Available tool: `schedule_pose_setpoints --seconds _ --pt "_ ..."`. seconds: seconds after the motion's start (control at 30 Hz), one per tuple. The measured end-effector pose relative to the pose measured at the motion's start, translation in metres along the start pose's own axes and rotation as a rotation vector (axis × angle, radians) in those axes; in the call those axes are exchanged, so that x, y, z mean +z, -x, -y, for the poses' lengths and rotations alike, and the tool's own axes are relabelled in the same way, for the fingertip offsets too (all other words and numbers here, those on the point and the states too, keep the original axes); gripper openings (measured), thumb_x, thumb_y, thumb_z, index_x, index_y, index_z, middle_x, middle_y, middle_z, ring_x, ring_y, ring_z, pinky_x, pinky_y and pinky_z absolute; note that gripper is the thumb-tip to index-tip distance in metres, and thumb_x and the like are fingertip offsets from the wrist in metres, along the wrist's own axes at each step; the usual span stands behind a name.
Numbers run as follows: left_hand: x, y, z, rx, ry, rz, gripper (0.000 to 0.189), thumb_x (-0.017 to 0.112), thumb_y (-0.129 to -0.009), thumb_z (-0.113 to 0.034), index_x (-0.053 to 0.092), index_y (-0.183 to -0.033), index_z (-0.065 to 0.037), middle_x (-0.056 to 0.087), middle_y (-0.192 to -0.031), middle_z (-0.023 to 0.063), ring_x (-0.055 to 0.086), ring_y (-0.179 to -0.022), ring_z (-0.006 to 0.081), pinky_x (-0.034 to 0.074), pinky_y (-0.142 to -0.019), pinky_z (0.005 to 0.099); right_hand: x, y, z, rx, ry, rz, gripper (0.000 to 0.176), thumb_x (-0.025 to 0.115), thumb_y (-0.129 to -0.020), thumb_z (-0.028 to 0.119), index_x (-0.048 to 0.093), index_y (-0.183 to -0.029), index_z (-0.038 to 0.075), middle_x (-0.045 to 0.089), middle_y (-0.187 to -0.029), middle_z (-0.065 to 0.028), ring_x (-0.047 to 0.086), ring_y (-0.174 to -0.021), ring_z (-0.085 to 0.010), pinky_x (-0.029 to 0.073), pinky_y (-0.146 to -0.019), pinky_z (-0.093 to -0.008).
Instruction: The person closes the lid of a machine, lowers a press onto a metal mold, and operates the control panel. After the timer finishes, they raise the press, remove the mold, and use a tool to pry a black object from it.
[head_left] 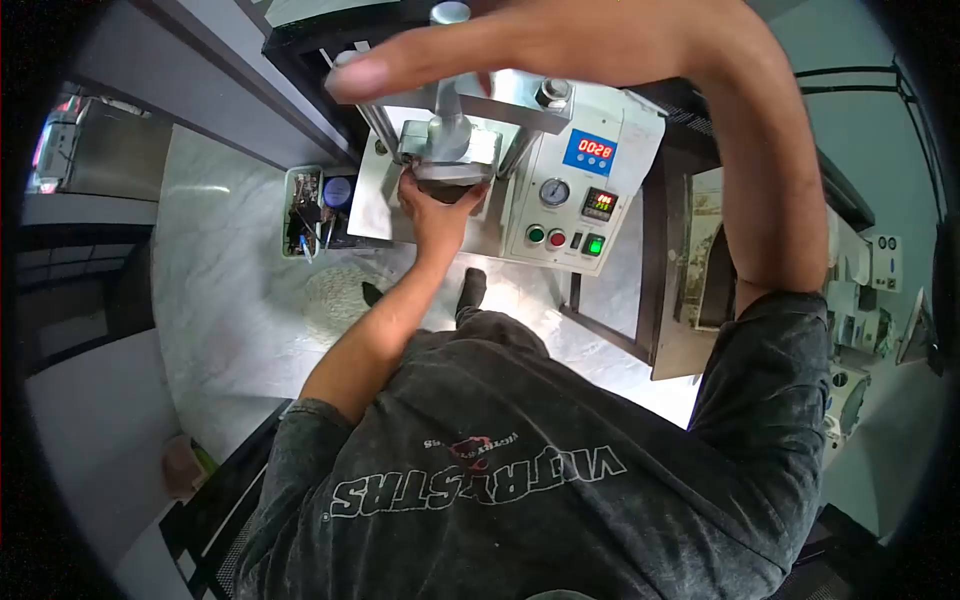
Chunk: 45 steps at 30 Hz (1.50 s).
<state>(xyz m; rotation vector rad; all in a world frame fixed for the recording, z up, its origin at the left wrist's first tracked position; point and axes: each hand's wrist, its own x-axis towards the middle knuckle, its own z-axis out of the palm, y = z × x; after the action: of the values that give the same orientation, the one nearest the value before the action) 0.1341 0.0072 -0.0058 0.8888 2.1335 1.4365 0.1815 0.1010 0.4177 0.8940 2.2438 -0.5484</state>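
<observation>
My left hand (437,212) grips a metal block (452,178) from the front, fingers and thumb spread to its two sides, beneath the head of a benchtop press. The press's metal shaft (449,135) stands above this block, between upright posts. My right hand (500,45) reaches over the top of the press, very near the camera. Its thumb stretches to the left above one post; the other fingers are mostly hidden or cut off by the top edge. I cannot make out whether it holds anything.
Right of the press head is a control panel with a red digital display (590,149), a pressure gauge (554,192), a temperature controller (600,204) and a lit green switch (595,245). A tool bin (302,212) and a blue-lidded jar (337,192) stand at left.
</observation>
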Motion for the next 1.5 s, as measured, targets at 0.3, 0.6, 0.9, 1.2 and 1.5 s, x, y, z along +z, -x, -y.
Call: schedule_pose_setpoints --seconds 0.3,0.6,0.9,1.2,1.5 --pt "0.014 0.003 -0.003 0.037 -0.081 -0.113 0.113 0.09 -0.064 -0.033 0.019 -0.141 0.008 0.033 -0.137 0.0295 0.029 -0.13 0.043 0.022 -0.111 0.0517 0.016 -0.011 -0.028 -0.277 0.196 -0.324 0.085 0.023 -0.092 0.071 0.074 -0.087 0.003 0.069 -0.093 -0.0191 0.066 -0.101 -0.0275 0.015 -0.116 -0.0577" --pt "0.009 0.004 -0.011 0.06 -0.186 -0.13 0.107 0.089 -0.064 -0.036 0.026 -0.139 0.008 0.037 -0.135 0.0284 0.033 -0.127 0.0429 0.024 -0.109 0.051 0.056 -0.035 -0.024 -0.251 0.325 -0.849 0.083 0.025 -0.093 0.069 0.068 -0.109 -0.001 0.057 -0.125 -0.0276 0.046 -0.13 -0.035 0.008 -0.118 -0.055" --pt "0.006 0.005 0.004 0.155 -0.292 -0.121 0.101 0.088 -0.066 -0.04 0.03 -0.135 0.006 0.038 -0.134 0.0244 0.033 -0.125 0.039 0.025 -0.106 0.0498 0.048 -0.003 -0.018 -0.276 0.35 -0.555 0.076 0.027 -0.098 0.061 0.064 -0.116 -0.003 0.049 -0.138 -0.027 0.036 -0.138 -0.0357 0.011 -0.119 -0.0511" --pt "0.014 0.005 -0.002 0.142 -0.243 -0.181 0.102 0.088 -0.065 -0.042 0.029 -0.133 0.006 0.039 -0.13 0.0242 0.033 -0.125 0.0385 0.023 -0.107 0.0496 0.047 -0.029 -0.025 -0.15 0.394 -0.72 0.071 0.035 -0.096 0.06 0.067 -0.117 0.001 0.059 -0.126 -0.0246 0.046 -0.13 -0.0372 0.016 -0.117 -0.0525" --pt "0.012 0.006 -0.008 0.103 -0.261 -0.149 0.102 0.088 -0.065 -0.043 0.03 -0.131 0.009 0.041 -0.126 0.0245 0.035 -0.123 0.0382 0.026 -0.106 0.0489 0.056 -0.049 -0.066 -0.422 0.328 -1.022 0.028 0.055 -0.089 0.005 0.066 -0.114 0.0 0.068 -0.108 -0.0165 0.065 -0.104 -0.0254 0.054 -0.087 -0.0375"
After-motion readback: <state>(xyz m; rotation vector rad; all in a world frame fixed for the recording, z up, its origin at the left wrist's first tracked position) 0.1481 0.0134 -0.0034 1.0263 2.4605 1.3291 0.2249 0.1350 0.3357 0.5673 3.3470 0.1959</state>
